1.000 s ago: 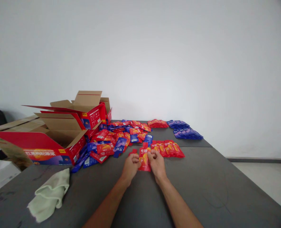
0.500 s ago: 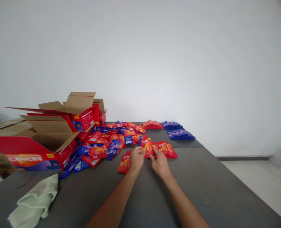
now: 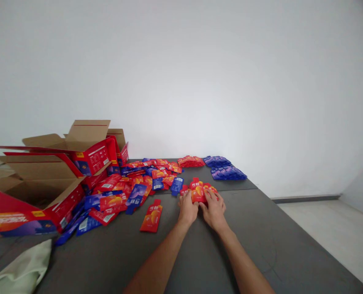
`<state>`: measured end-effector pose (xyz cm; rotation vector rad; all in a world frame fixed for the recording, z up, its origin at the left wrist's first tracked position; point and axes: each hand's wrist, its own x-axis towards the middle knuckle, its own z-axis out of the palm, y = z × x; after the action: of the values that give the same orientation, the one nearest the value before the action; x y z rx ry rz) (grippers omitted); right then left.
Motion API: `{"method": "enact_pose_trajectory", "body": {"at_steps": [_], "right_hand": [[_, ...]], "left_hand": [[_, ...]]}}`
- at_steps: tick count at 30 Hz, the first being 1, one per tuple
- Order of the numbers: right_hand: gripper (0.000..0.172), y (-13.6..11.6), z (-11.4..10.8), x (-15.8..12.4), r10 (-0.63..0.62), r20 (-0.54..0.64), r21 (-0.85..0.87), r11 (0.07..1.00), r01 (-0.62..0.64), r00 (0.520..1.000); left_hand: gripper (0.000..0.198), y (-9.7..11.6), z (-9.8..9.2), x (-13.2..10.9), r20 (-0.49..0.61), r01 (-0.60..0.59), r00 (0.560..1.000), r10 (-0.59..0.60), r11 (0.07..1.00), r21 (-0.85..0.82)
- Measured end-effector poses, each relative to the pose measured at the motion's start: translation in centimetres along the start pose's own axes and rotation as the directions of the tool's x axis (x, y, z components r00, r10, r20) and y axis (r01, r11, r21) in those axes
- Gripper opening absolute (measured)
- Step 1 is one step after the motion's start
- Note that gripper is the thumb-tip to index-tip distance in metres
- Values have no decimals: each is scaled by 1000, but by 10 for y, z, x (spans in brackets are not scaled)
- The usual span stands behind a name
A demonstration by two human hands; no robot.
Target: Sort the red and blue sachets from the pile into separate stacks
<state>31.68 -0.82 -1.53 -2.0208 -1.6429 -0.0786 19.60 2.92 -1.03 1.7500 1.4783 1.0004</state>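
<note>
Both hands are together at the middle of the dark table, at the near edge of a small row of red spouted pouches (image 3: 197, 191) with orange fruit printed on them. My left hand (image 3: 188, 209) is closed on the left side of these pouches. Closed on their right side is my right hand (image 3: 213, 210), its thumb near the lower edge of the front pouch. The fingers cover part of the row, so the pouches behind are partly hidden. A single red pouch (image 3: 151, 216) lies flat on the table, left of my left hand.
A loose heap of red and blue pouches (image 3: 135, 199) spreads along the left. Open red cartons (image 3: 55, 212) stand beyond it. Neat red pouches (image 3: 191, 161) and blue pouches (image 3: 229, 172) lie at the back by the wall. A pale green cloth (image 3: 23, 269) lies at front left.
My left hand has moved right, up to the pouch row beside my right hand. The pouch held upright between the hands now rests against the row. The single pouch is fully uncovered. The view has shifted.
</note>
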Motion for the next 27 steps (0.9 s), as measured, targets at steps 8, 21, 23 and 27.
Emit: {"method": "enact_pose_trajectory", "body": {"at_steps": [8, 21, 23, 27], "right_hand": [[43, 11, 13, 6, 49, -43, -124, 991, -54, 998], [39, 15, 17, 3, 50, -37, -156, 986, -56, 998], [39, 16, 19, 3, 53, -41, -159, 985, -59, 998], [40, 17, 20, 4, 42, -57, -172, 984, -51, 998]], "left_hand": [[52, 8, 24, 0, -34, 16, 999, -4, 934, 357], [37, 10, 32, -15, -37, -78, 992, 124, 801, 594], [38, 10, 33, -15, -41, -78, 991, 130, 790, 608], [38, 10, 34, -15, -40, -77, 991, 131, 775, 627]]}}
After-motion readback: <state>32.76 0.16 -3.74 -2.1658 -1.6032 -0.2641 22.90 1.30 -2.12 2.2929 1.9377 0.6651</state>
